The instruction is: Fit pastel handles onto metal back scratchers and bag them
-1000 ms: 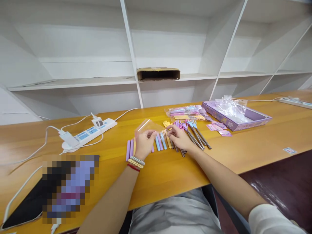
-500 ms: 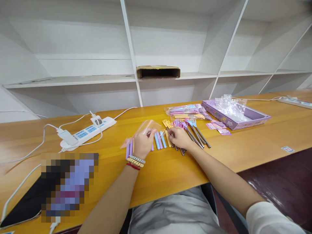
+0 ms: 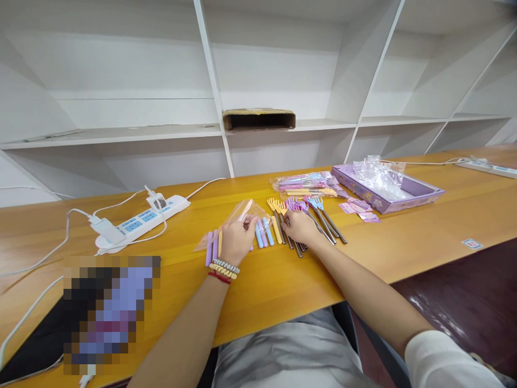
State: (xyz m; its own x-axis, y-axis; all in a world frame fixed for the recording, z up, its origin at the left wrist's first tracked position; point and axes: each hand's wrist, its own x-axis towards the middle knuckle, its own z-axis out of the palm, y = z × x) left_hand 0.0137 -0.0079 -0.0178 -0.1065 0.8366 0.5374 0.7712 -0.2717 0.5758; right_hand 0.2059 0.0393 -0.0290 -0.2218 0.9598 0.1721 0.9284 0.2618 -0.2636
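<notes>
My left hand (image 3: 238, 240) pinches a clear plastic bag (image 3: 246, 209) above the table. Around and under it lie loose pastel handles: purple ones (image 3: 209, 249) to its left, blue ones (image 3: 268, 231) and a yellow one (image 3: 277, 230) to its right. My right hand (image 3: 299, 227) is curled down over a row of back scratchers with metal rods and claw-shaped heads. Yellow heads (image 3: 277, 205), purple heads (image 3: 296, 204) and blue heads (image 3: 315, 203) show beyond it. Its fingertips are among the rods, and what they grip is hidden.
Packaged back scratchers (image 3: 307, 183) lie behind. A purple box (image 3: 407, 206) holds crumpled clear bags (image 3: 379, 175), with pink cards (image 3: 359, 207) nearby. At left are a power strip (image 3: 141, 221), cables and a dark device (image 3: 38, 337). White shelves hold a cardboard box (image 3: 259, 112).
My right hand has shifted slightly right, away from the yellow handle and over the rods near the purple heads. My left hand still holds the bag in nearly the same place.
</notes>
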